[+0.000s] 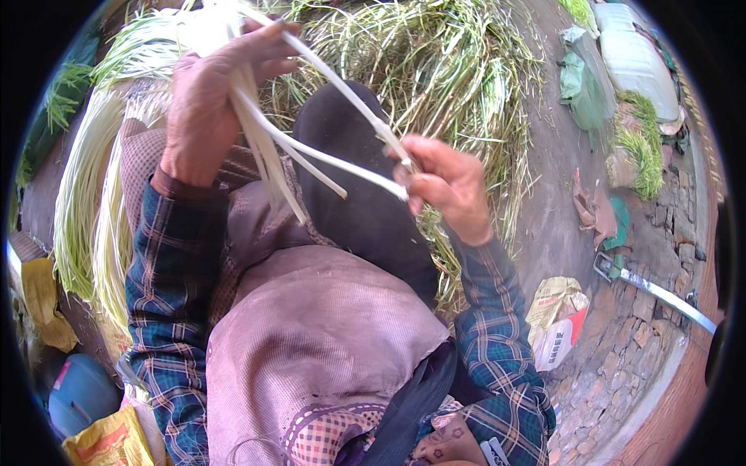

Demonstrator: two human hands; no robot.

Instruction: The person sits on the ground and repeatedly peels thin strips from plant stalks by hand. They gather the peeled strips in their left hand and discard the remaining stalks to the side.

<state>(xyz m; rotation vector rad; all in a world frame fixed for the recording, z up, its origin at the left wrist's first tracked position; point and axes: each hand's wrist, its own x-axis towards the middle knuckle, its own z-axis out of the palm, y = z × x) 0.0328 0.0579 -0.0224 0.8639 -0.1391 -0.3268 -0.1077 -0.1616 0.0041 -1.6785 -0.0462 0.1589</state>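
My left hand (pixel 213 93), raised at the upper left, holds several long pale stalks (pixel 256 134) whose cut ends hang down over the lap. My right hand (pixel 446 180) is to the right, its fingertips pinched at the lower ends of two white stalks (pixel 344 160) that slant down from the left hand. Long green-and-white stalks (pixel 87 192) lie bundled at the left. Beyond the knee spreads a big heap of loose green and straw-coloured stems and leaves (pixel 431 70). The upper ends of the held stalks are lost in glare.
A pinkish apron (pixel 326 309) covers the lap. At the right are a printed paper bag (pixel 556 326), a metal-buckled strap (pixel 658 294), green plastic bags (pixel 583 87), a translucent container (pixel 638 64) and a grassy bundle (pixel 638 151). A blue container (pixel 84 396) and yellow sack (pixel 111 440) stand lower left.
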